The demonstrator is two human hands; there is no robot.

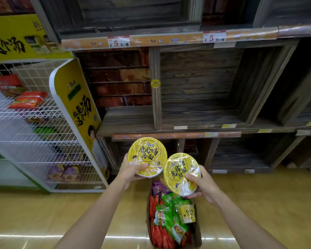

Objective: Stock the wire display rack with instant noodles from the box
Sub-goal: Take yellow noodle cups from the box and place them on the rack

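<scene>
My left hand (131, 170) grips a yellow instant noodle bowl (148, 155) by its side, lid facing me. My right hand (202, 184) grips a second yellow noodle bowl (180, 172) beside it, tilted to the left. Both bowls hover above the open cardboard box (197, 230) on the floor, which holds red, green and purple noodle packets and one more yellow cup (187, 212). The white wire display rack (34, 123) stands to the left, with red packets (28, 100) on an upper shelf and purple bowls (63, 173) on the lowest shelf.
A yellow advertising panel (79, 108) forms the rack's right side. Dark wooden shelving (196, 97) with price tags fills the wall ahead, its compartments bare. The floor (258, 203) is glossy yellow wood.
</scene>
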